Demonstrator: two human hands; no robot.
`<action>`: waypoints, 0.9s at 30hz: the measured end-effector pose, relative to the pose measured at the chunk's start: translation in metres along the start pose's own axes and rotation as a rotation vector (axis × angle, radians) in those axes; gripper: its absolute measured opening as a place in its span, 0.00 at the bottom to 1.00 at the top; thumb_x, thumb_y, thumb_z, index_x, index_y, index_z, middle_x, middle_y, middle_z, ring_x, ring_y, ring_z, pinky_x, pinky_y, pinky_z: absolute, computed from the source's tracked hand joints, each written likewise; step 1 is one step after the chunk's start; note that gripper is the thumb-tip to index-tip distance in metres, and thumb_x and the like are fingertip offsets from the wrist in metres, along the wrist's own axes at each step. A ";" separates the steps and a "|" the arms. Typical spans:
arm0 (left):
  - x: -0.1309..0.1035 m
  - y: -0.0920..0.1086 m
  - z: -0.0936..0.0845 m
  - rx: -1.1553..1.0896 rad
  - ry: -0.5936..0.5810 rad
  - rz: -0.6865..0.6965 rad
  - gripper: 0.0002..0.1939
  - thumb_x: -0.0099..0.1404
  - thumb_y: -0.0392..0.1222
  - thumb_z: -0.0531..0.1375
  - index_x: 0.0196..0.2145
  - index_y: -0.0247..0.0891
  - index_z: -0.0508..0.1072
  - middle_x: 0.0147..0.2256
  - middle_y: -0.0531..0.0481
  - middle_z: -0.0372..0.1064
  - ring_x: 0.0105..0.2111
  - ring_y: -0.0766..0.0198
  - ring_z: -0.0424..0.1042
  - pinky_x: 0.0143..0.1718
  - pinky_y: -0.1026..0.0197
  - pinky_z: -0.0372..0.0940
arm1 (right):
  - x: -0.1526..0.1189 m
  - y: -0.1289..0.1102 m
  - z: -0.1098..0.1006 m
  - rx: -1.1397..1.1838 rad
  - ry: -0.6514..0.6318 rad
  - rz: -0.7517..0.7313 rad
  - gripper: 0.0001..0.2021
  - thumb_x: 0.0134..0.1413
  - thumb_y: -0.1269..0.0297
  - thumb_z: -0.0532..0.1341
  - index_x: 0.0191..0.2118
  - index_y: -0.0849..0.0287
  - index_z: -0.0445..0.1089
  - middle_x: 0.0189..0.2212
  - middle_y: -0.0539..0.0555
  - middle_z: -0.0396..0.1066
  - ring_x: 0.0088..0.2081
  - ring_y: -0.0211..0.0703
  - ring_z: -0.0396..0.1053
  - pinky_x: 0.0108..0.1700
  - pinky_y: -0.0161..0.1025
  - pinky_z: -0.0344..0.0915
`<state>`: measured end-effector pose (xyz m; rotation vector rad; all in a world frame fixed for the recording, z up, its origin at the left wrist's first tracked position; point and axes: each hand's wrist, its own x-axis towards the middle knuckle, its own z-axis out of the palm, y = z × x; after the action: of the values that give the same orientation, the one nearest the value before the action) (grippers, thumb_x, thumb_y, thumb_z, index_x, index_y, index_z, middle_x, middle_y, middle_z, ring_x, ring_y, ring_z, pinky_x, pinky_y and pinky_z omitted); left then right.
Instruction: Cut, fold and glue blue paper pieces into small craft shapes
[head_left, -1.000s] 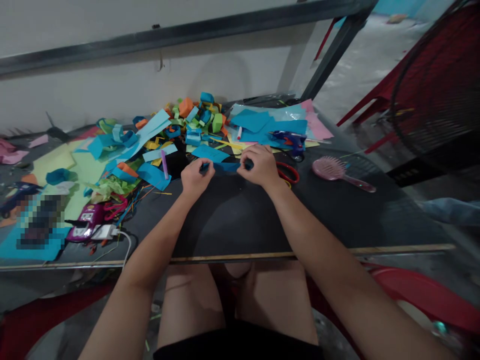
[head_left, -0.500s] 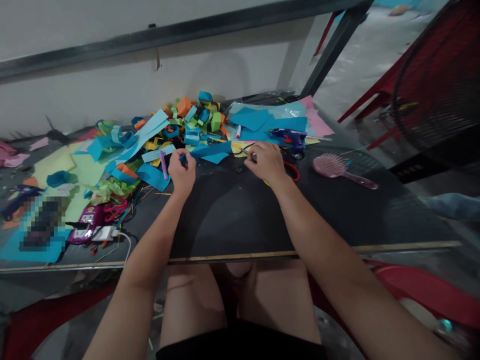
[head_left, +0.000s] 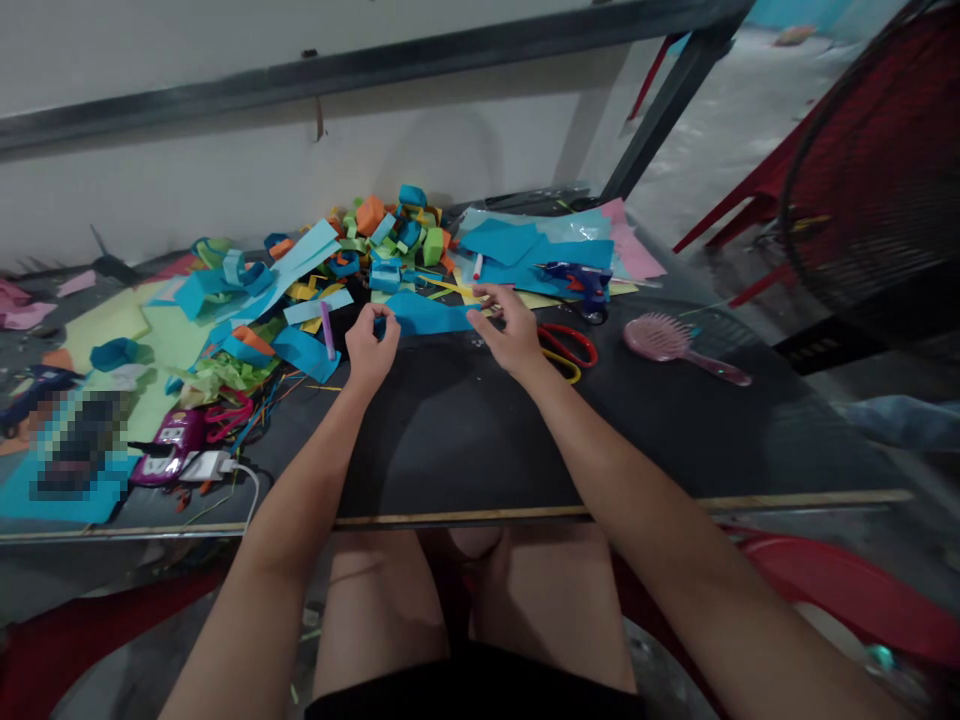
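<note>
My left hand [head_left: 373, 345] is closed in a pinch on the left end of a blue paper strip [head_left: 431, 314]. The strip stretches rightward above the dark table. At its right end is my right hand [head_left: 514, 332], thumb and fingers apart, with the thumb tip at the paper. Just right of that wrist lie scissors [head_left: 576, 345] with red and yellow handles; their blades are hidden behind the hand. A purple stick [head_left: 328, 330] stands out beside my left hand, near a light blue paper strip [head_left: 319, 307].
Folded paper pieces [head_left: 390, 235] are heaped at the back. A blue glue gun [head_left: 581, 283] rests on paper sheets at the back right, and a pink hairbrush [head_left: 660, 338] lies further right. On the left are a purple power strip [head_left: 171, 445] and a white charger [head_left: 208, 466].
My right hand has come away from the scissors and moved slightly left, its fingers spreading at the blue strip's end. The strip now lies straighter between both hands.
</note>
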<state>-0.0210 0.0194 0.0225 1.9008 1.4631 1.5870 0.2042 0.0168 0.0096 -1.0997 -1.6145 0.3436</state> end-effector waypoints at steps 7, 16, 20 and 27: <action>-0.001 0.001 0.002 -0.133 0.023 -0.036 0.12 0.61 0.46 0.62 0.40 0.39 0.69 0.28 0.53 0.67 0.25 0.69 0.65 0.29 0.65 0.60 | -0.002 -0.001 0.003 0.049 -0.291 0.141 0.12 0.53 0.54 0.62 0.29 0.57 0.77 0.25 0.52 0.75 0.26 0.40 0.67 0.31 0.39 0.62; -0.003 0.000 0.022 -0.629 -0.260 -0.429 0.26 0.50 0.61 0.67 0.34 0.37 0.69 0.23 0.52 0.70 0.26 0.66 0.73 0.28 0.64 0.65 | -0.006 -0.007 0.022 0.321 -0.142 0.364 0.20 0.48 0.45 0.64 0.30 0.60 0.75 0.23 0.52 0.71 0.25 0.41 0.67 0.27 0.38 0.64; -0.014 0.008 0.028 -0.587 -0.389 -0.416 0.22 0.48 0.56 0.70 0.27 0.33 0.72 0.24 0.48 0.75 0.24 0.66 0.73 0.28 0.63 0.67 | -0.007 -0.014 0.018 0.285 -0.128 0.308 0.18 0.49 0.46 0.64 0.31 0.59 0.76 0.26 0.53 0.74 0.27 0.41 0.69 0.30 0.38 0.66; -0.016 0.008 0.027 -0.518 -0.398 -0.425 0.17 0.49 0.52 0.70 0.24 0.34 0.75 0.24 0.47 0.77 0.25 0.64 0.74 0.33 0.60 0.72 | -0.009 -0.024 0.014 0.235 -0.113 0.184 0.12 0.51 0.55 0.64 0.30 0.59 0.77 0.28 0.54 0.77 0.30 0.42 0.72 0.33 0.39 0.67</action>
<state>0.0081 0.0133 0.0095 1.3890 1.0609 1.1578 0.1799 0.0016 0.0158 -1.0640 -1.5286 0.7097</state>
